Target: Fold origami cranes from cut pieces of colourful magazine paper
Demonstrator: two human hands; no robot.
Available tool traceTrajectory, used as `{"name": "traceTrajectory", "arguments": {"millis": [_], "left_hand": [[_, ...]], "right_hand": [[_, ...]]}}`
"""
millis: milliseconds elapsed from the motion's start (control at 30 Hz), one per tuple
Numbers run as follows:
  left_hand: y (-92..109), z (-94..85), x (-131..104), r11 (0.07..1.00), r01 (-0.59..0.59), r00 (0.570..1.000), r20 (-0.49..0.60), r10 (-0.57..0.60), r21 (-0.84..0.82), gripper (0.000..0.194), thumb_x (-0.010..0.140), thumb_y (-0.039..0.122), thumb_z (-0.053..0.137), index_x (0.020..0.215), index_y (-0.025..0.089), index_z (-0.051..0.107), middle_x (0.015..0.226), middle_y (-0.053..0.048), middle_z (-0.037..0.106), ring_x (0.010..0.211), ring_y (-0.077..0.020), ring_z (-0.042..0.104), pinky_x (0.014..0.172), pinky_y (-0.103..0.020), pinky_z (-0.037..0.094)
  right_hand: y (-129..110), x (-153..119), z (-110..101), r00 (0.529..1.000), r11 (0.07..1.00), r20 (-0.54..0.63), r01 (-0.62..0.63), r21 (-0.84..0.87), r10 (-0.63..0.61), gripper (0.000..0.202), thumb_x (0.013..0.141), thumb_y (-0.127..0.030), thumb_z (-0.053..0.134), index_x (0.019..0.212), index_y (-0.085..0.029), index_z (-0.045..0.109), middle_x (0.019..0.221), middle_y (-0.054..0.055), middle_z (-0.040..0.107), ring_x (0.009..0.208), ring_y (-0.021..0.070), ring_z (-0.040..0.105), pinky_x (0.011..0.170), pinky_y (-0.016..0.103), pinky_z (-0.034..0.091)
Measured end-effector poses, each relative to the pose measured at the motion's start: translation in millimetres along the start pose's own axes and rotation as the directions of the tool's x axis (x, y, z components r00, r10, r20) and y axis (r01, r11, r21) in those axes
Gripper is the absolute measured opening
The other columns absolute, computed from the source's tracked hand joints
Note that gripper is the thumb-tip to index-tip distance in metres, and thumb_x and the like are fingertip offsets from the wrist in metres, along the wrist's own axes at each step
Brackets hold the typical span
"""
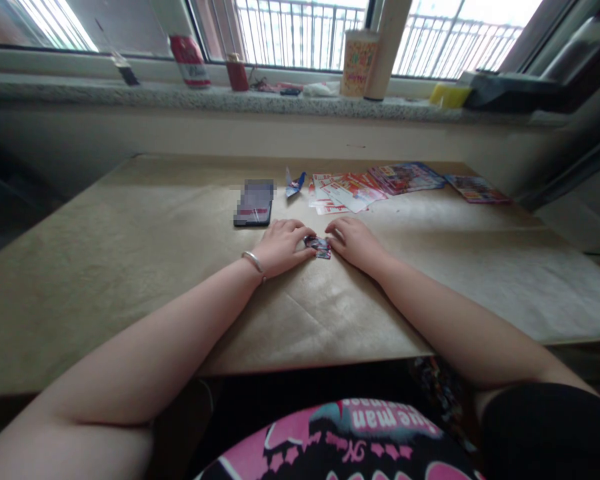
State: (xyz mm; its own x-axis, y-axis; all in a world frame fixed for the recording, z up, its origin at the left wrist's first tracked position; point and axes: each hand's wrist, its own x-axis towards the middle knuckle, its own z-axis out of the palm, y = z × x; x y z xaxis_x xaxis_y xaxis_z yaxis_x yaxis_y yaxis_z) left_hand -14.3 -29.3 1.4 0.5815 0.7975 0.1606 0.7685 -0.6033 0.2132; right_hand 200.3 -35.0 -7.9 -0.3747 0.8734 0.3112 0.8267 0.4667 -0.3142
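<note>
A small folded piece of colourful printed paper [323,249] lies flat on the table between my hands. My left hand [285,248], with a silver bangle at its wrist, grips the paper's left side between thumb and fingers. At the right edge, my right hand [355,243] has its fingers curled and its thumb against the paper. Part of the paper is hidden under my left fingers. Just beyond my left hand lies a dark phone [255,203]. A folded blue-and-white paper piece [295,184] stands farther back.
Red-and-white printed sheets [350,192] overlap behind my right hand. Colourful booklets [407,177] lie to their right, with another printed sheet [477,189] near the table's corner. On the windowsill stand a red can [190,61], a red bottle [237,73] and a patterned cup [359,65].
</note>
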Motion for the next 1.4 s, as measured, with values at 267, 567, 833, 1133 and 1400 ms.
{"name": "traceTrajectory", "arguments": {"millis": [267,567,833,1133,1400], "left_hand": [[-3.4,-1.0,-5.5,0.998,-0.02,0.987,-0.155,0.029,0.059,0.03,0.091,0.039,0.051,0.107,0.022,0.069,0.112,-0.009,0.064,0.11,-0.0263,0.053,0.102,-0.044,0.039],[-2.9,-2.1,-3.4,0.987,-0.144,0.982,-0.133,0.135,-0.065,0.022,0.085,0.026,0.054,0.098,0.02,0.07,0.103,-0.005,0.069,0.1,-0.0202,0.063,0.116,-0.051,0.026],[-8.0,-2.2,-2.6,0.989,-0.13,0.98,-0.141,0.138,0.064,0.021,0.088,0.031,0.055,0.09,0.022,0.074,0.092,-0.006,0.072,0.088,-0.021,0.063,0.087,-0.038,0.046],[-7.3,-0.3,2.5,0.999,-0.047,0.992,-0.116,0.049,0.021,0.014,0.086,0.027,0.06,0.089,0.022,0.072,0.086,-0.004,0.071,0.085,-0.0203,0.063,0.081,-0.034,0.048],[-3.4,1.2,0.3,0.973,0.015,0.989,-0.14,-0.049,-0.232,0.03,0.081,0.018,0.061,0.111,0.018,0.063,0.102,-0.005,0.064,0.078,-0.014,0.062,0.077,-0.028,0.052]], "right_hand": [[-2.2,-6.0,-8.7,0.966,0.966,0.048,0.25,0.064,-0.254,0.027,0.086,-0.041,0.064,0.104,-0.024,0.072,0.102,0.005,0.069,0.1,0.0211,0.056,0.091,0.034,0.043],[-5.3,-7.4,-13.3,0.96,0.961,0.07,0.275,-0.038,-0.272,0.025,0.091,-0.037,0.056,0.1,-0.023,0.075,0.099,0.005,0.071,0.096,0.0215,0.056,0.089,0.033,0.043],[-4.6,-6.3,-13.4,0.988,0.985,0.051,0.151,-0.085,-0.147,0.019,0.086,-0.027,0.054,0.085,-0.019,0.072,0.092,0.007,0.07,0.093,0.0218,0.058,0.086,0.033,0.045],[-8.8,-4.8,-5.1,0.998,0.998,0.013,0.065,0.0,-0.065,0.018,0.084,-0.03,0.059,0.094,-0.019,0.068,0.094,0.007,0.068,0.094,0.0214,0.057,0.087,0.033,0.044],[-7.6,-4.3,1.1,0.998,0.976,-0.051,0.047,0.212,-0.037,0.016,0.079,-0.021,0.063,0.095,-0.019,0.064,0.096,0.005,0.066,0.09,0.0187,0.058,0.08,0.031,0.047]]}}
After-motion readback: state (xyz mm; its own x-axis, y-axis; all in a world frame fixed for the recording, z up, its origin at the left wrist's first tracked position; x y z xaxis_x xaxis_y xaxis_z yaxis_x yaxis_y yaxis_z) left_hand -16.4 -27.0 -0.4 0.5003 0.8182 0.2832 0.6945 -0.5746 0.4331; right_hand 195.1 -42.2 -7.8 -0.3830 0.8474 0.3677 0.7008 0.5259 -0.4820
